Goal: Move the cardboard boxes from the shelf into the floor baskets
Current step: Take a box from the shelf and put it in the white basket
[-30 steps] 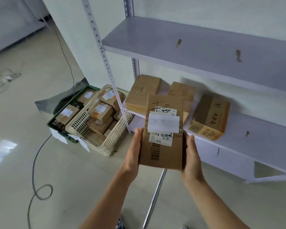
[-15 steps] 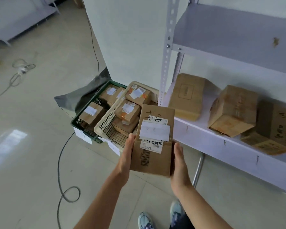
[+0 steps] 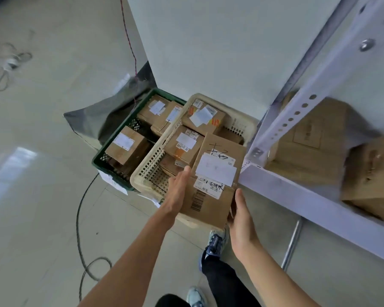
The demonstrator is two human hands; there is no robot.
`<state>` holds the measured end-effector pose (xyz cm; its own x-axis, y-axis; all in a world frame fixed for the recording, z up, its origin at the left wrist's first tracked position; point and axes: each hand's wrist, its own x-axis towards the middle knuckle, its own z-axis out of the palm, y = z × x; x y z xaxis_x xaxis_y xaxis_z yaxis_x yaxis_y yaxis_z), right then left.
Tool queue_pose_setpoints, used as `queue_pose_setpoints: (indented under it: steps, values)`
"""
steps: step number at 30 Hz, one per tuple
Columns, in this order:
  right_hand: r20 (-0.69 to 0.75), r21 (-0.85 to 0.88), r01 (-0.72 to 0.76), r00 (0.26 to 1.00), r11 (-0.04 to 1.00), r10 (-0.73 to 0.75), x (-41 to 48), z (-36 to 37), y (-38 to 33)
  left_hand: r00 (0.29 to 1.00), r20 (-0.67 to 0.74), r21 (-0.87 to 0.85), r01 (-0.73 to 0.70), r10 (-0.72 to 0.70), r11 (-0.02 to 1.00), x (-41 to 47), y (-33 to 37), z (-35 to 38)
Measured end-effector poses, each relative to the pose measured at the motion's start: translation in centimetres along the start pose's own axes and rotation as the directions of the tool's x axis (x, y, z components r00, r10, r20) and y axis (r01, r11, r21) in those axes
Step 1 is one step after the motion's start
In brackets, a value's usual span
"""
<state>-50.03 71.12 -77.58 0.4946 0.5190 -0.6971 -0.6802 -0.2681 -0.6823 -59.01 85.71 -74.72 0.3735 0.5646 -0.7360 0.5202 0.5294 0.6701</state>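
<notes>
A long flat cardboard box (image 3: 215,173) with white labels and a barcode is carried between both hands. My left hand (image 3: 177,191) presses flat against its left side and my right hand (image 3: 241,218) holds its right side near the lower corner. The box hangs over the near right end of the cream basket (image 3: 146,171), which holds several labelled boxes. To its left stands the green basket (image 3: 102,161), also holding boxes. Two more cardboard boxes (image 3: 306,147) (image 3: 372,173) sit on the white shelf (image 3: 297,196) at the right.
A perforated white shelf upright (image 3: 297,111) stands right beside the carried box. A grey sheet (image 3: 98,120) lies behind the green basket. A black cable (image 3: 78,218) loops over the floor at the left. My feet (image 3: 215,242) are on the floor below the box.
I have stepped closer to the baskets and carried the box down and forward; it is now over the cream basket instead of in front of the shelf.
</notes>
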Motion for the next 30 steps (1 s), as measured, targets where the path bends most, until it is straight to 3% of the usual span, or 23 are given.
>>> queue_pose_setpoints:
  steps: [4,10,17,23,27,30]
  values:
    - [-0.109,-0.011,-0.072,0.992,0.997,0.07,6.7,1.6,0.2,0.999,0.038,0.079,0.007,-0.01,0.997,7.6,-0.4,-0.7]
    - [-0.237,0.079,-0.093,0.965,0.992,0.11,17.9,3.2,2.8,0.974,0.225,0.199,-0.024,-0.022,0.98,18.3,-0.8,-0.3]
    - [-0.42,0.123,-0.043,0.903,0.991,0.091,30.6,2.8,6.6,0.927,0.371,0.235,-0.04,-0.051,0.971,32.4,-3.3,1.8]
    - [-0.518,0.143,-0.007,0.851,0.99,0.081,33.4,1.1,10.0,0.882,0.431,0.298,0.058,-0.188,0.953,35.5,-5.5,3.0]
    - [-0.519,0.136,-0.011,0.851,0.991,0.08,32.4,2.1,11.4,0.872,0.467,0.237,0.04,-0.15,0.971,35.0,-6.3,1.7]
    - [-0.521,0.192,0.009,0.848,0.981,0.094,32.2,2.7,11.8,0.884,0.452,0.311,-0.028,-0.122,0.95,35.7,-5.9,2.2]
